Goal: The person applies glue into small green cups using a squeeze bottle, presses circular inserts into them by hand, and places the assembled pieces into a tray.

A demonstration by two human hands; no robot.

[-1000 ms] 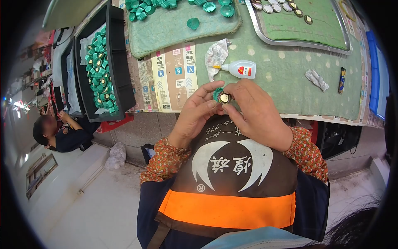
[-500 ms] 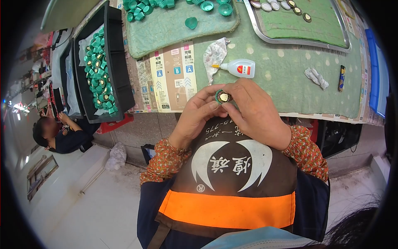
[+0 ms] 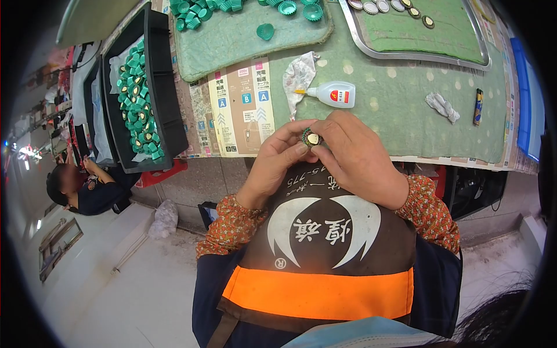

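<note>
The cup sits between both hands over the table's near edge, with a pale-centred disc in it facing up, likely so that side can be watched. The left hand, at its eight o'clock, has thumb and fingers closed in around the side, seemingly as a steady cradle. The right hand, between three and four, has thumb and forefinger nearly together on the opposite side, presumably because so small a thing needs fingertip control. The bottle lies on its side at one o'clock, nozzle over a tissue, perhaps to catch drips. At eleven, loose cups lie on a padded tray, handy to both hands; between nine and ten, a bin keeps others together, some with pale centres showing
</note>
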